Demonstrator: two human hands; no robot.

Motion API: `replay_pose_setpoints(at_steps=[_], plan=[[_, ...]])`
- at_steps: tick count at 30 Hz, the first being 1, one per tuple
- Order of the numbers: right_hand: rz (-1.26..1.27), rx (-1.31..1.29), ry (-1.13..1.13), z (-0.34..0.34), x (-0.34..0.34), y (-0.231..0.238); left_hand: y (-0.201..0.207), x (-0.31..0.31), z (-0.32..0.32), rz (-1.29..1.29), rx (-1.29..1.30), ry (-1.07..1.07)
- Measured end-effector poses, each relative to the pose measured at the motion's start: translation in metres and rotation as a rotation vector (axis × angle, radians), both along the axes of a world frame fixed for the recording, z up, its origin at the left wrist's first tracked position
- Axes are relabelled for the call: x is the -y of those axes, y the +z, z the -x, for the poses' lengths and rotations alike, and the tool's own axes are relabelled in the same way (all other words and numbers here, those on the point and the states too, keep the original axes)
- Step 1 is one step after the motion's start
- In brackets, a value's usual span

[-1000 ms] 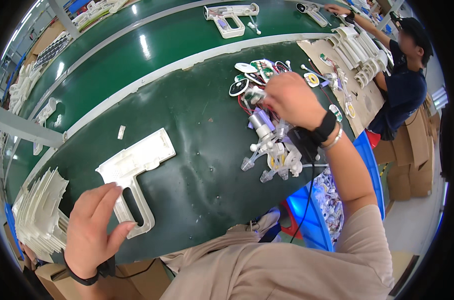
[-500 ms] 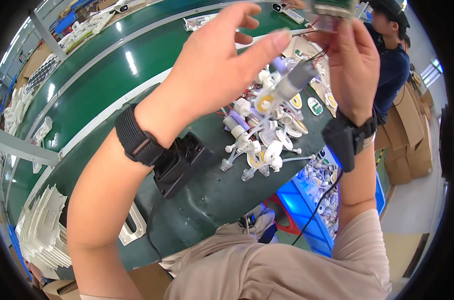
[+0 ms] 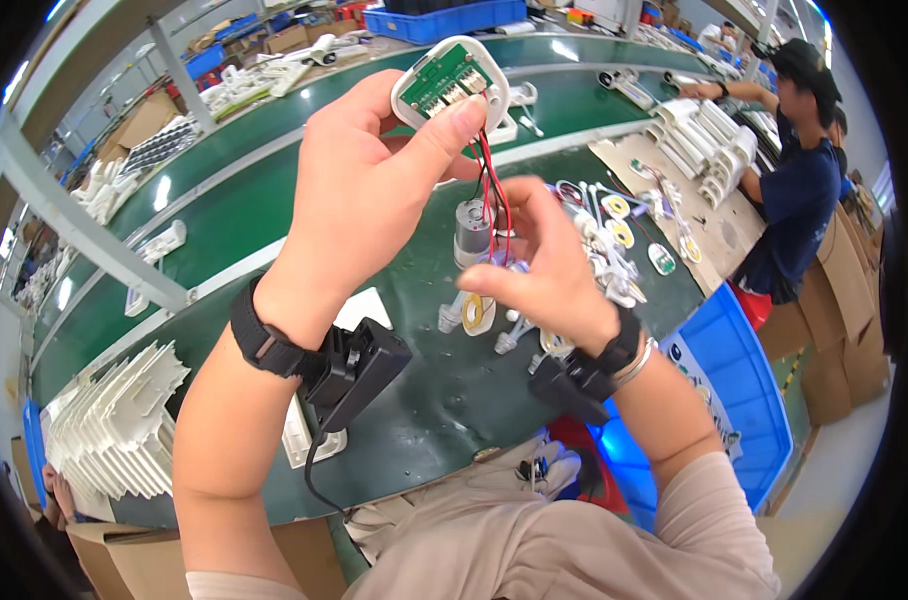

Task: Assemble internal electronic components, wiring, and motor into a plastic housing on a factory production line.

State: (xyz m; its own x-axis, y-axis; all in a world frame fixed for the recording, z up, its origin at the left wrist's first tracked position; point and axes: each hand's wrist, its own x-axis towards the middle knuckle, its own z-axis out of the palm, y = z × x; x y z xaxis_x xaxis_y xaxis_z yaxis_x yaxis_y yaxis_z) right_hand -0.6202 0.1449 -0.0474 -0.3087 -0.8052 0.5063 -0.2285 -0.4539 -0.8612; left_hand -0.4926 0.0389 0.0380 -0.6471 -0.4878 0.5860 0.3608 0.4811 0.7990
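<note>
My left hand (image 3: 369,185) is closed on a green circuit board in a white rounded housing (image 3: 451,82), thumb across its lower edge. Red and black wires (image 3: 490,180) run down from the board to a small silver motor (image 3: 472,234). Below the motor is a white part with a yellow ring (image 3: 477,312). Beside the wires is my right hand (image 3: 554,275), its thumb and fingers apart around the wires and motor; I see no firm grip. A pile of similar white pump parts (image 3: 609,250) lies on the green table just beyond it.
Stacked white plastic panels (image 3: 119,425) stand at the left. A blue bin (image 3: 749,385) is at the right, below the table edge. A person in dark clothes (image 3: 799,195) works at the far right, near white tubular housings (image 3: 699,150). A green conveyor (image 3: 234,215) runs behind.
The circuit board has passed from my right hand to my left, which was open. My right hand has come down and opened beside the wires. The view has shifted, showing more of the far side.
</note>
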Motion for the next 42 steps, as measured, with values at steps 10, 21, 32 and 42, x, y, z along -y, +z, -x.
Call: replay_pose_setpoints(at_steps=[10,21,32,42], plan=[[0.046,-0.119,-0.233,-0.053,0.028,-0.019,-0.009,0.026,-0.054,-0.255,-0.001,0.189],[-0.152,-0.046,-0.172,-0.048,0.015,0.002,-0.029,0.040,-0.076,-0.317,0.045,0.109],[-0.140,-0.292,-0.136,-0.106,0.019,-0.016,-0.018,0.006,-0.071,-0.199,0.048,0.141],[-0.272,0.361,0.700,-0.109,0.009,-0.024,-0.027,-0.009,-0.105,-0.137,-0.127,-0.152]])
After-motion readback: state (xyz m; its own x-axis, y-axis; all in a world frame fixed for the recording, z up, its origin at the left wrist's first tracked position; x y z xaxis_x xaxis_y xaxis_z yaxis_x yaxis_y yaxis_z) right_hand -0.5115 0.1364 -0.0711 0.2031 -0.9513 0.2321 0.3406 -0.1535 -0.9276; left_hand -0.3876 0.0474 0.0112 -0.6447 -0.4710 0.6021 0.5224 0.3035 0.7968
